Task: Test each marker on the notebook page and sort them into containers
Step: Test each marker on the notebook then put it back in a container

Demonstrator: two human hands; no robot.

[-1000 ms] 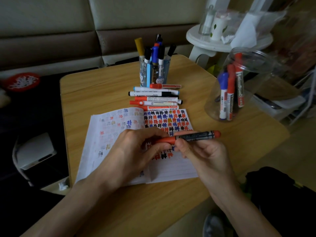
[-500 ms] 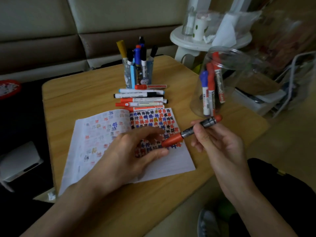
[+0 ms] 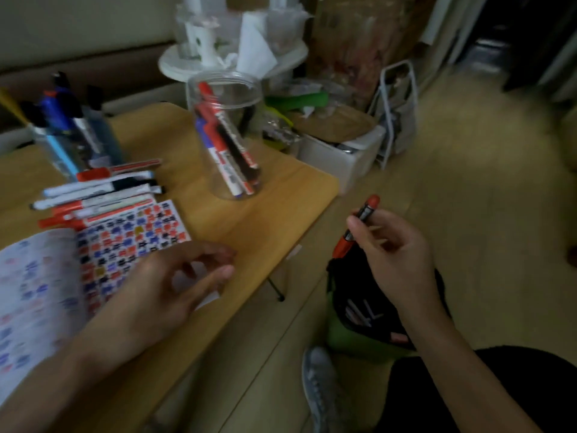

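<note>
My right hand [image 3: 393,254] pinches a capped red-and-black marker [image 3: 359,221] off the table's right edge, above a black bag [image 3: 359,295] on the floor. My left hand [image 3: 175,282] hovers with loosely curled fingers over the open notebook [image 3: 46,276], whose page is covered in coloured test marks. A clear jar [image 3: 228,135] on the table holds several red, blue and black markers. At the far left a clear pen holder [image 3: 68,139] is full of markers. A row of loose markers [image 3: 100,195] lies between the holder and the notebook.
The wooden table [image 3: 249,220] ends at a rounded right corner. Beyond it stand a white round side table [image 3: 175,62] with tissues, a white bin [image 3: 343,157] and a wire rack [image 3: 399,120]. A grey shoe [image 3: 318,382] is on the floor by the bag.
My right hand has carried the red marker rightward off the notebook and past the table edge. The left hand has lifted from the page. The view has swung to the right.
</note>
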